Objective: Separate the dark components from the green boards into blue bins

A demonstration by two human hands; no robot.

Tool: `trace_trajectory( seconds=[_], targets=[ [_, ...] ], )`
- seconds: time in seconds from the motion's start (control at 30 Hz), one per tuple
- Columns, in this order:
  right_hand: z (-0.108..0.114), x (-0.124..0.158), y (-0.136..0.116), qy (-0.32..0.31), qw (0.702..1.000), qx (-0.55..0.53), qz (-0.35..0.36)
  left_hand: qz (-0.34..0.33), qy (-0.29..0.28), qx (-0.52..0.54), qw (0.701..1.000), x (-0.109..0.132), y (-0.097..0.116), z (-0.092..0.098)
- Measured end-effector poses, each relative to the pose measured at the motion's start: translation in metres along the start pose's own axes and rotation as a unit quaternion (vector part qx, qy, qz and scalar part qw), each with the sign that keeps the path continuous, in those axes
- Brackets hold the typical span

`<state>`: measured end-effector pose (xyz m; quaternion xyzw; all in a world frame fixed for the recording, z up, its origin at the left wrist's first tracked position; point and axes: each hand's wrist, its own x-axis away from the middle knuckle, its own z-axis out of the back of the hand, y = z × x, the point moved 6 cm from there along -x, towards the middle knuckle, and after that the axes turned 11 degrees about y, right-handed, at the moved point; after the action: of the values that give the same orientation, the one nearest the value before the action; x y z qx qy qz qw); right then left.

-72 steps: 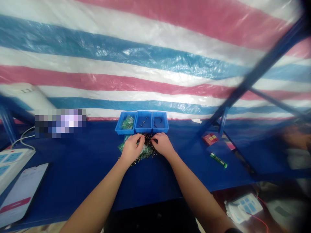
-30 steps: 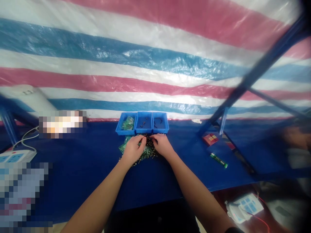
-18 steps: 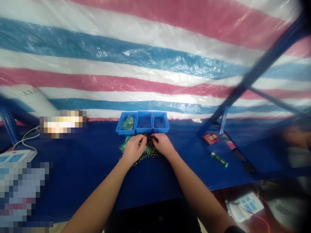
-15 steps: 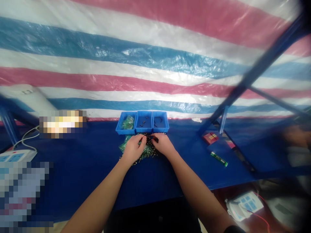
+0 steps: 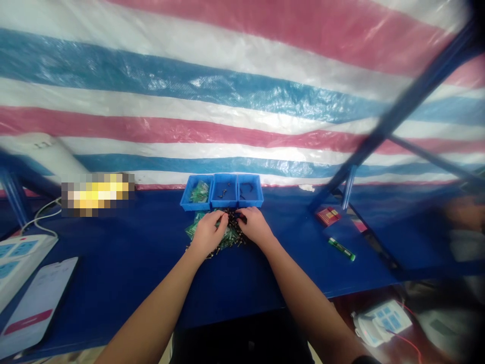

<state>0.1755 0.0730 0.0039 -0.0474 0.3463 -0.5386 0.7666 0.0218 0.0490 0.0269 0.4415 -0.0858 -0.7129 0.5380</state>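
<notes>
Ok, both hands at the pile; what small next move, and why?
I'd perhaps ease one dark piece from the mixed pile with the right hand: that hand sits at the pile's dark side, and the left tray holds green pieces, while the middle tray holds dark ones.

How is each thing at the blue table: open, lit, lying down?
Left bin: open, green pieces inside
Middle bin: open, small pieces inside
Right bin: open, dark pieces inside
Pile: loose, partly covered
Left hand: curled, grip unclear
Right hand: curled, grip unclear
Phone: flat, screen lit
Green tube: lying down
Red pack: lying flat
Power strip: power unclear
</notes>
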Motion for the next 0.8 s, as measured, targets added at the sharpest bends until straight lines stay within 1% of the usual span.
trace_trajectory(
  seconds=[0.17, 0.37, 0.47, 0.63, 0.8],
  targets=[
    [0.003, 0.0, 0.004, 0.007, 0.998, 0.05, -0.028, 0.001, -0.003, 0.001, 1.0, 0.0, -0.002, -0.001],
    [-0.001, 0.001, 0.006, -0.008, 0.997, 0.063, -0.032, 0.012, 0.006, 0.001, 1.0, -0.001, -0.002, 0.003],
    [-0.001, 0.001, 0.006, -0.005, 0.997, 0.071, -0.04, 0.015, 0.001, 0.001, 1.0, -0.002, -0.001, 0.003],
    [0.004, 0.002, 0.011, 0.013, 0.992, 0.093, -0.08, 0.01, -0.005, 0.002, 1.0, -0.002, -0.001, 0.002],
    [0.003, 0.002, 0.013, -0.012, 0.994, 0.081, -0.071, 0.017, -0.012, 0.005, 1.0, -0.001, -0.002, 0.001]
  ],
)
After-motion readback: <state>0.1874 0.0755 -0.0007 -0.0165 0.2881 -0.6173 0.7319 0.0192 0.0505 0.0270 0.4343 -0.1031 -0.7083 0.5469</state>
